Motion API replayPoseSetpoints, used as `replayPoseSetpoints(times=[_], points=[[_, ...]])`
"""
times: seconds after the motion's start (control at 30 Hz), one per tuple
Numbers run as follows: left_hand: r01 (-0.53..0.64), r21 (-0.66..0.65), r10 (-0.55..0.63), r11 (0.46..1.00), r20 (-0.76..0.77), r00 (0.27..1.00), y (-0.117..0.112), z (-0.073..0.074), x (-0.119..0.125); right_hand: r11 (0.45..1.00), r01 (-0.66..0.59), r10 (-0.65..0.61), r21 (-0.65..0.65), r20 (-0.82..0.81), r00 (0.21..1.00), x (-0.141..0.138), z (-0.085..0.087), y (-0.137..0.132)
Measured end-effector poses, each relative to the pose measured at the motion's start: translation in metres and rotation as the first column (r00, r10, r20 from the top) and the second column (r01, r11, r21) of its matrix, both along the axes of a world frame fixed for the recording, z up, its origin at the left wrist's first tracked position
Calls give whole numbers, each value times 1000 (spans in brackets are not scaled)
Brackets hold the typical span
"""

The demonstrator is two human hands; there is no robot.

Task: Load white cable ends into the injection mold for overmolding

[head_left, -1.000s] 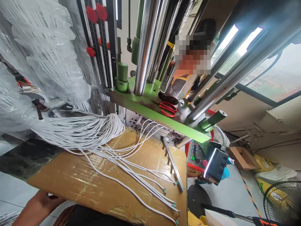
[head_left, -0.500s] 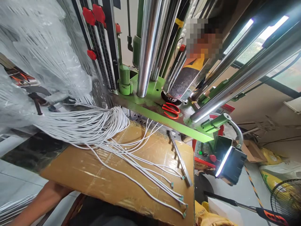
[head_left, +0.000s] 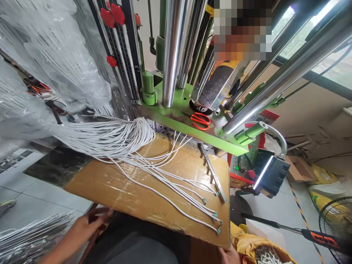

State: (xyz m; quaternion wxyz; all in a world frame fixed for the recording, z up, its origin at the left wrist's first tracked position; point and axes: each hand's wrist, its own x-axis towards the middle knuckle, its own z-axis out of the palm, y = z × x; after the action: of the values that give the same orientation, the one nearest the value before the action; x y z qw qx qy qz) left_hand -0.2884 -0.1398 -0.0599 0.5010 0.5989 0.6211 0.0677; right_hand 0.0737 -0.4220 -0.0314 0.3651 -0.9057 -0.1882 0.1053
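Observation:
My left hand [head_left: 89, 223] is low on the left, beside my dark-clad leg and just off the front edge of the cardboard-covered worktop [head_left: 110, 187]. Its fingers are stretched out over a brown edge, and I see nothing held. At the bottom right my right hand [head_left: 230, 255] is at the worktop's near corner, mostly cut off by the frame, so its grip is hidden. A thick bundle of white cables [head_left: 118, 137] lies across the cardboard, several ends with small green connectors [head_left: 218, 231] fanned toward the right. Beside them rests a narrow metal bar [head_left: 213, 172].
Behind the worktop stands a green press plate [head_left: 198, 137] with steel columns [head_left: 169, 55]; red-handled scissors [head_left: 200, 121] lie on it. A lit work lamp [head_left: 271, 174] and a fan [head_left: 337, 223] are at right. An open yellow sack [head_left: 247, 242] stands by my right hand.
My view has shifted, so the worktop appears higher. My left hand has come out from under the cardboard's edge, and my right hand has come into view. The cables lie as before.

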Motion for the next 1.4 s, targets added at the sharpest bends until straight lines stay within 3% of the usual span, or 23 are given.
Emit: replayPoseSetpoints(times=[0.03,0.07,0.1,0.17,0.2,0.27,0.33,0.4,0.43,0.47,0.53,0.67,0.83,0.97,1.1,1.17,1.2,1.23,1.3,1.33,1.4], points=[[150,14,-151,989,42,988,-9,9,6,997,72,-72,-11,22,997,2,3,-5],[299,110,-307,948,71,949,-14,19,16,989,147,-145,-21,56,988,4,8,-6],[409,273,-443,870,72,894,-16,30,29,982,187,-184,-22,99,978,6,13,-3],[471,636,-604,611,-10,797,-9,48,65,997,78,-78,7,208,975,10,23,18],[496,736,-660,461,-90,746,-1,54,86,996,-88,79,23,269,960,12,27,34],[560,802,-678,207,-295,673,17,61,127,902,-431,395,-8,417,819,15,33,69],[631,776,-672,27,-453,586,33,63,159,852,-510,490,-114,513,704,22,35,99],[683,726,-675,-78,-542,500,42,67,177,865,-458,496,-205,485,720,32,36,118],[704,704,-681,-97,-562,468,45,70,182,866,-443,500,-233,435,749,38,37,122],[725,683,-691,-91,-568,448,47,73,185,858,-450,514,-248,374,772,45,38,124],[780,626,-735,-15,-535,416,51,81,190,826,-505,561,-250,275,781,56,43,126],[858,459,-871,229,-296,391,70,93,208,786,-582,616,-210,176,768,71,59,134],[846,138,-857,515,116,502,101,100,225,810,-561,586,-171,226,778,96,62,159],[770,-71,-708,634,346,615,110,102,224,815,-570,575,-104,261,775,107,60,168],[747,-129,-622,652,472,624,107,104,221,873,-488,468,-11,301,831,64,74,166],[750,-91,-626,655,491,606,103,109,220,854,-506,503,124,59,863,27,80,167],[760,-57,-649,647,484,588,101,112,219,824,-516,557,234,-161,815,9,80,168],[784,-21,-687,621,466,557,99,116,217,799,-482,597,360,-372,711,-6,79,171],[843,16,-771,538,415,484,96,124,210,785,-249,608,567,-631,482,-24,74,177],[869,7,-802,495,388,454,95,127,205,781,-105,592,615,-679,434,-26,71,180],[894,-42,-830,447,353,432,90,132,195,748,111,545,654,-701,460,-21,67,184]])
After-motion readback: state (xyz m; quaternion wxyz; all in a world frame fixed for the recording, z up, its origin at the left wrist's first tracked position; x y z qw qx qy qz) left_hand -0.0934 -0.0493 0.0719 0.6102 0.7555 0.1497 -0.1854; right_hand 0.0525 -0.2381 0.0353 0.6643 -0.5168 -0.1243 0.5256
